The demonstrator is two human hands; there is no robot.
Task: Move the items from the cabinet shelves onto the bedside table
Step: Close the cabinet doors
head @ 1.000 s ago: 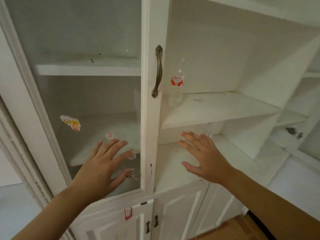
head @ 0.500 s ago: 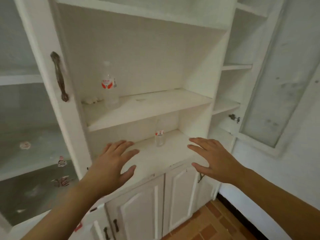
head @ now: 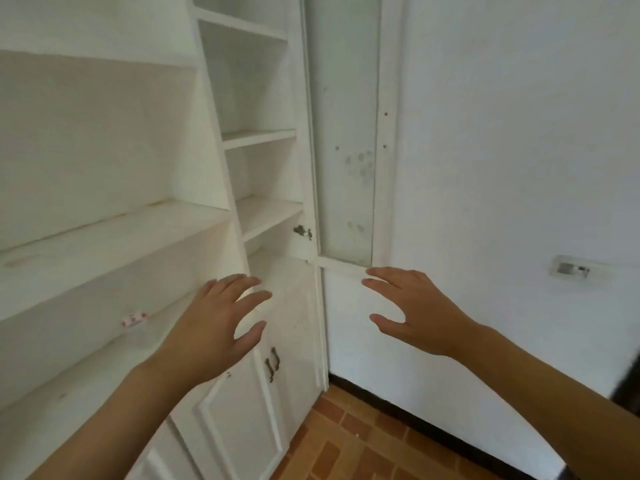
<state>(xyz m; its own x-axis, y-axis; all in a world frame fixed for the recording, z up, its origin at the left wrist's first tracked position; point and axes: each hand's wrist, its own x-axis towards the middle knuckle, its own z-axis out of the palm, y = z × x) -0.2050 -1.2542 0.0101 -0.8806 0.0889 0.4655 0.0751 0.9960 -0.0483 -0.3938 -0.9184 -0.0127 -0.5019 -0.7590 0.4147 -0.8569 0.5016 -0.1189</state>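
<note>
**Both hands free, and the small bottle off to the left**

Both hands hang in the air in front of the white cabinet (head: pixel 114 237), fingers spread and relaxed, gripping nothing. The left hand (head: pixel 214 327) hovers over the front edge of the lower shelf (head: pixel 86 372), near its right end. The right hand (head: pixel 415 306) floats in front of the open glass door (head: pixel 346 133) and the bare wall, touching neither.

Only 1 item shows: a small clear bottle (head: pixel 133 319) with a red and white label, blurred, standing toward the back of the lower shelf, well left of the left hand. The shelf above it (head: pixel 114 237) shows nothing on the part I can see, and the narrow shelves at the right end (head: pixel 263 216) look bare too. The bedside table is not in sight.

To do this well, I would send the left hand, since it is nearer, back along the shelf edge to the bottle. It should go in low, under the shelf above, and close around the bottle's middle rather than its cap. A clear, light bottle like that probably tips easily, so a firm wrap beats a fingertip pinch. The right hand should keep away from the door's latch (head: pixel 303 232).
</note>
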